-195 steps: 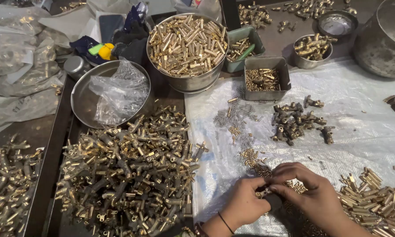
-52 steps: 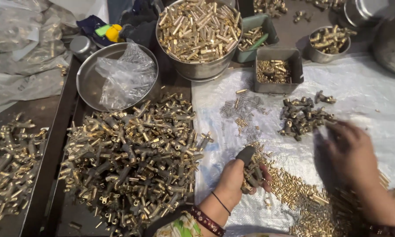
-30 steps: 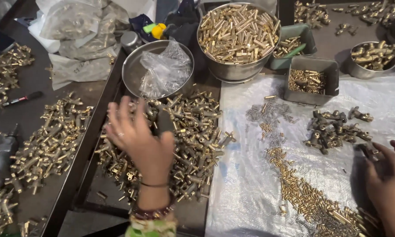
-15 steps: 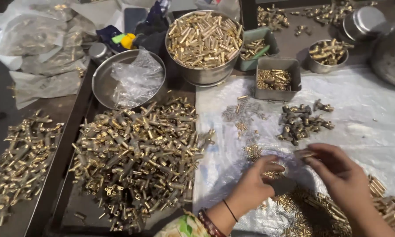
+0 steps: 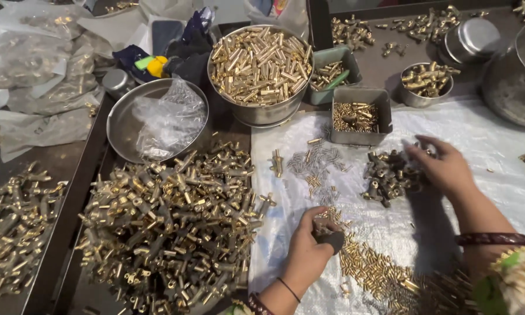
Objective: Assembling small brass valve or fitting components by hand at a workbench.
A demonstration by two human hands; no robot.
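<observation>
Two hands on white sheet (image 5: 507,146). Left hand (image 5: 309,251): fingers curled tight around dark part (image 5: 331,239), beside brass pins (image 5: 373,271). Right hand (image 5: 443,166): fingers spread, tips touching dark fittings pile (image 5: 388,178).

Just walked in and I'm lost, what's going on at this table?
A person sorts small metal parts on a white sheet. The left hand holds a dark piece by a strip of small brass pins. The right hand reaches into a pile of dark fittings. A heap of brass fittings lies alongside.
</observation>
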